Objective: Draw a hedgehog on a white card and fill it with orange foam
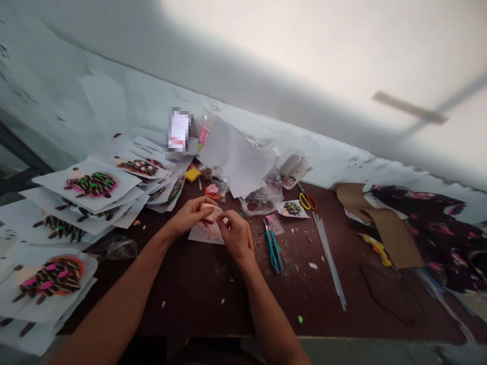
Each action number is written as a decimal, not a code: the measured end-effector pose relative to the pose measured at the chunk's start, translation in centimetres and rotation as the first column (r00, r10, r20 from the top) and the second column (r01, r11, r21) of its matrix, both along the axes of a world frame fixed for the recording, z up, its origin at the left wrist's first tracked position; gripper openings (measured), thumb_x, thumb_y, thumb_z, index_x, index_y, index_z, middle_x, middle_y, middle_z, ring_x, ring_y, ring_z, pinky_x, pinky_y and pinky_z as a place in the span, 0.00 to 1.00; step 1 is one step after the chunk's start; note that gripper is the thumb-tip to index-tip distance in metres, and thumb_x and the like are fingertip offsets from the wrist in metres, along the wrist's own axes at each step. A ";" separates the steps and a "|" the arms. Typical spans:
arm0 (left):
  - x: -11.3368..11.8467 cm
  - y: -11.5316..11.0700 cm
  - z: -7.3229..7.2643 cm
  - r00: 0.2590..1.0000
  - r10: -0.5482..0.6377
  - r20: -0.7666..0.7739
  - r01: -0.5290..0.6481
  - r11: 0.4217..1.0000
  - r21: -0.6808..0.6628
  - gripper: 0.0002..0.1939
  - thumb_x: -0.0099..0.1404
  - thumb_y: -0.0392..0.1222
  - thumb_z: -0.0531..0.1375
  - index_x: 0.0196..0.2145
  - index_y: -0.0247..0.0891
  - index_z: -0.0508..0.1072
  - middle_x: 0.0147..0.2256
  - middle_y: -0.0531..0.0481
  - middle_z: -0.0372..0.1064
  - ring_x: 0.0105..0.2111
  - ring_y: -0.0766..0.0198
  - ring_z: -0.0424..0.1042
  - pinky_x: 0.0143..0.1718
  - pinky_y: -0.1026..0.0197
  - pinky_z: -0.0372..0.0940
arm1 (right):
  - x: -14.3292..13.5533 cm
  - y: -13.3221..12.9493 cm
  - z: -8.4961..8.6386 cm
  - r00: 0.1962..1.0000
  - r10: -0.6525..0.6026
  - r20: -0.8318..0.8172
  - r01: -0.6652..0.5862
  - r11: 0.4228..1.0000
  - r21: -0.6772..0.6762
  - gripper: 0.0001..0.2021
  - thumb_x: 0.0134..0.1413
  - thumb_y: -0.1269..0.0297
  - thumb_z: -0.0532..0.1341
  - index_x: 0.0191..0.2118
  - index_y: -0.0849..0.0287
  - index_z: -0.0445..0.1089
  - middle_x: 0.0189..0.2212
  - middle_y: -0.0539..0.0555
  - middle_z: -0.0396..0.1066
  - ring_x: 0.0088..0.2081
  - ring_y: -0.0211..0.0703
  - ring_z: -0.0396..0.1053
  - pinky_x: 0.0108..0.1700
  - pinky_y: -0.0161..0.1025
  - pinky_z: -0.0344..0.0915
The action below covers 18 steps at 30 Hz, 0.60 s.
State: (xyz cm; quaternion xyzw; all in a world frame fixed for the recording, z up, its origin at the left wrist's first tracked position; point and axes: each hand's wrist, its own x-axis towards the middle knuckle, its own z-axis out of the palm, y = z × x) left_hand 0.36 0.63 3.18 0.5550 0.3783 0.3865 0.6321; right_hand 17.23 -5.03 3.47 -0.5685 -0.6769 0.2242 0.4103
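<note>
Pale held piece (207, 212) partly hidden

1 pale piece (207, 213) — over orange-printed sheet (205, 234)

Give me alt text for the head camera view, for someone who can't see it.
Two bare hands, left and right, work on a small pale piece above a sheet with an orange drawing. Decorated hedgehog-like pictures are piled left; teal-handled pliers and scissors lie right.
</note>
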 end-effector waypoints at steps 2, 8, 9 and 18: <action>-0.1 0.0 0.0 1.000 0.003 -0.011 -0.002 0.999 0.039 0.21 0.57 0.54 0.67 0.40 0.35 0.73 0.29 0.54 0.70 0.28 0.66 0.70 0.30 0.62 0.69 | 0.0 0.1 -0.2 1.000 0.003 -0.001 -0.003 1.000 0.027 0.08 0.61 0.67 0.59 0.37 0.55 0.76 0.34 0.52 0.75 0.29 0.38 0.68 0.34 0.35 0.62; -0.3 0.0 0.0 0.998 -0.033 -0.054 0.036 0.998 0.052 0.20 0.58 0.51 0.66 0.43 0.35 0.74 0.33 0.50 0.73 0.31 0.63 0.73 0.34 0.61 0.68 | 0.1 0.3 -0.3 0.996 -0.039 -0.083 0.038 0.999 -0.010 0.12 0.58 0.72 0.57 0.39 0.54 0.78 0.37 0.54 0.76 0.36 0.42 0.71 0.39 0.36 0.65; -0.4 0.0 0.0 0.998 -0.043 -0.053 0.045 0.998 0.041 0.21 0.58 0.51 0.66 0.43 0.34 0.74 0.33 0.50 0.74 0.31 0.63 0.73 0.34 0.61 0.68 | 0.1 0.4 -0.3 0.992 -0.035 -0.118 0.032 0.999 -0.032 0.12 0.57 0.72 0.57 0.38 0.55 0.78 0.36 0.53 0.76 0.36 0.42 0.71 0.39 0.36 0.65; -0.5 0.2 -0.4 0.999 -0.051 0.014 0.052 0.995 -0.090 0.30 0.54 0.57 0.70 0.46 0.32 0.74 0.33 0.47 0.75 0.30 0.61 0.75 0.29 0.60 0.71 | 0.4 0.5 -0.3 0.941 -0.107 -0.322 0.037 0.975 -0.217 0.07 0.53 0.65 0.62 0.34 0.57 0.78 0.31 0.51 0.76 0.32 0.40 0.69 0.35 0.35 0.64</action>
